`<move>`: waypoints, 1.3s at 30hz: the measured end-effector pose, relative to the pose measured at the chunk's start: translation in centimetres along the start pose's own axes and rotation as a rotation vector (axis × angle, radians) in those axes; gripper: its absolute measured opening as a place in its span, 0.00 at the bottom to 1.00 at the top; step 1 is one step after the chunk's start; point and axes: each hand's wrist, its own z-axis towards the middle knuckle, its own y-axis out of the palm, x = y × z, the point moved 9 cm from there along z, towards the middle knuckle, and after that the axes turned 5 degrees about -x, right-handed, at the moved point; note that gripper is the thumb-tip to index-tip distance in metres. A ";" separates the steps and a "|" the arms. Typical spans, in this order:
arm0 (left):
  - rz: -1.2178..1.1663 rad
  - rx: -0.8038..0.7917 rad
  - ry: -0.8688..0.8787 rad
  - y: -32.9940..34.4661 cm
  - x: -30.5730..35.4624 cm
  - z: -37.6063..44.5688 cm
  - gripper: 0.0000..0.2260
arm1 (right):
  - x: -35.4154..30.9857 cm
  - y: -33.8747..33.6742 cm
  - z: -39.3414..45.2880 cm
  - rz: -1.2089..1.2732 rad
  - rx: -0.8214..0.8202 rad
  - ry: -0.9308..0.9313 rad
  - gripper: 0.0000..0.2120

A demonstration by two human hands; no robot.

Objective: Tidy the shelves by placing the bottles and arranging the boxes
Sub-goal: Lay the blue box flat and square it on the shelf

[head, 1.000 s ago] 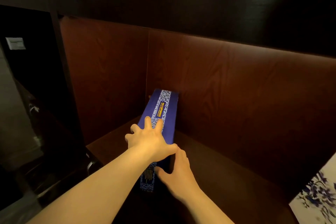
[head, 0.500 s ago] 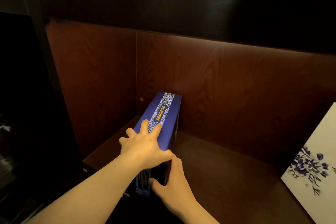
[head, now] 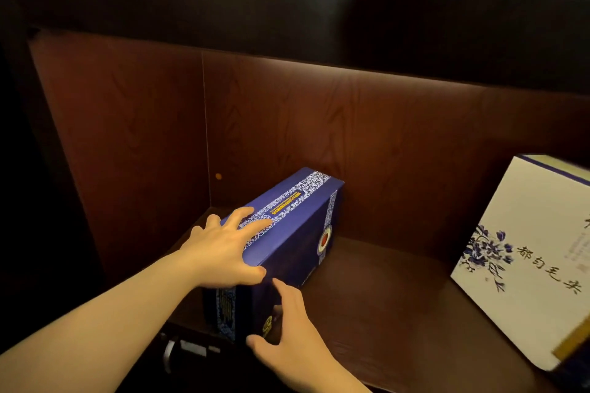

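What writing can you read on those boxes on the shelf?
"都匀毛尖" in black brush characters, on the white box with blue flowers at the right.
Yellow print along the patterned strip on top of the blue box: too small to read.
Round emblems on the blue box's side and near end: too blurred to read.

Two gift boxes on one wooden shelf (head: 383, 290): one blue box (head: 287, 233) at 9 o'clock, one white box with blue floral print (head: 530, 258) at 3 o'clock. Two bare hands: left hand (head: 223, 252), right hand (head: 290, 341).
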 end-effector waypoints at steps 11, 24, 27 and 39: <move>-0.007 -0.098 0.265 -1.1 -1.7 0.4 0.42 | 3.2 -3.9 1.5 0.266 0.249 0.100 0.41; 0.003 -0.102 0.285 -1.3 -1.5 0.1 0.43 | 6.8 -25.9 8.4 0.450 0.844 0.356 0.37; -0.003 -0.089 0.280 -1.2 -1.6 0.1 0.43 | 7.3 -25.3 10.1 0.391 0.743 0.364 0.35; 0.025 -0.036 0.243 -0.8 -2.0 0.2 0.37 | 7.9 -25.3 8.7 0.276 0.791 0.301 0.14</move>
